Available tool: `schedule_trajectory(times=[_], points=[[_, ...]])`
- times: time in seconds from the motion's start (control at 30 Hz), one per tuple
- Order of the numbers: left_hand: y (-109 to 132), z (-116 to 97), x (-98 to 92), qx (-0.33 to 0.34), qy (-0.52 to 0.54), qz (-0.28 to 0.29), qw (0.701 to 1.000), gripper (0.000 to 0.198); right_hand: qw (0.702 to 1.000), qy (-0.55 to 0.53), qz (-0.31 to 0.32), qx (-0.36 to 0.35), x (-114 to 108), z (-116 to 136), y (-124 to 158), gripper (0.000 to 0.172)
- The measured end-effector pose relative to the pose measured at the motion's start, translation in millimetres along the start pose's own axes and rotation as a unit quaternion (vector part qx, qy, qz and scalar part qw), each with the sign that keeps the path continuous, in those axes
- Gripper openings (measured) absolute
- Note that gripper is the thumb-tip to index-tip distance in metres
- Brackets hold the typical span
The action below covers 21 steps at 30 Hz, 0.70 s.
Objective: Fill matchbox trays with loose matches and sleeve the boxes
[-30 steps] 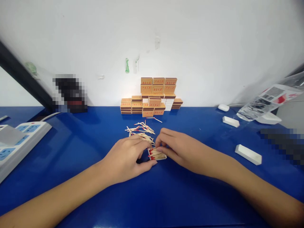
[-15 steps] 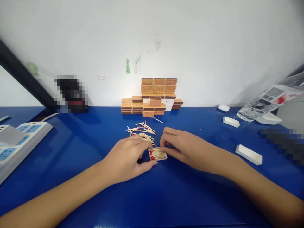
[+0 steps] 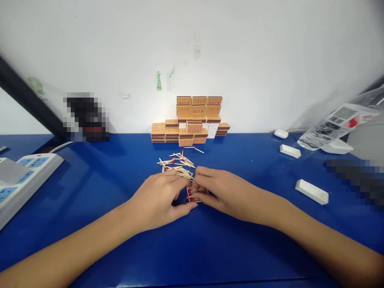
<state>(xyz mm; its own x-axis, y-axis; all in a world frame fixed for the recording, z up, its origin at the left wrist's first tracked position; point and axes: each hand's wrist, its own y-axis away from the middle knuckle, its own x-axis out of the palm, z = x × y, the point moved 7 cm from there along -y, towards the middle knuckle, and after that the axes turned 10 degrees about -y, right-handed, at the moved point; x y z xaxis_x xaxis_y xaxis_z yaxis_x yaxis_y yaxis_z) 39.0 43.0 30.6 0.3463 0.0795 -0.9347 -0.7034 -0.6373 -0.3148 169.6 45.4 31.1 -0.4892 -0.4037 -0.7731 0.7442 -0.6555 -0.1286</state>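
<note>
A small white matchbox tray (image 3: 187, 193) lies on the blue table with red-tipped matches (image 3: 190, 192) inside. My left hand (image 3: 165, 198) grips its left end, the thumb at the near side and the fingers at the far side. Over the tray, my right hand (image 3: 214, 188) has its thumb and fingers pinched together among the matches. Whatever is between those fingertips is too small and covered to make out. Just beyond my hands lies a loose heap of matches (image 3: 180, 170). The right hand covers most of the tray.
Stacked matchboxes (image 3: 192, 110) stand against the white wall. A power strip (image 3: 36, 172) lies at left. To the right are white blocks (image 3: 312, 192), a white rounded item (image 3: 281, 134) and a clear plastic bottle (image 3: 324, 128) on its side.
My right hand has moved left, from the tray's right end to over its middle, covering more of the matches. My left hand keeps its hold on the tray.
</note>
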Motion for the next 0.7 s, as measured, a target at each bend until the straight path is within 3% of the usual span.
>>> schedule_trajectory(times=[0.5,0.7], points=[[-1.4,0.7,1.4,-0.007,-0.002,0.019,1.000,0.024,0.999,0.040,0.016,0.017,4.4,1.9,-1.0,0.012],[-0.6,2.2,0.7,-0.005,-0.006,0.010,1.000,0.024,0.999,0.051,0.013,0.011,-3.5,7.2,4.2,0.013]])
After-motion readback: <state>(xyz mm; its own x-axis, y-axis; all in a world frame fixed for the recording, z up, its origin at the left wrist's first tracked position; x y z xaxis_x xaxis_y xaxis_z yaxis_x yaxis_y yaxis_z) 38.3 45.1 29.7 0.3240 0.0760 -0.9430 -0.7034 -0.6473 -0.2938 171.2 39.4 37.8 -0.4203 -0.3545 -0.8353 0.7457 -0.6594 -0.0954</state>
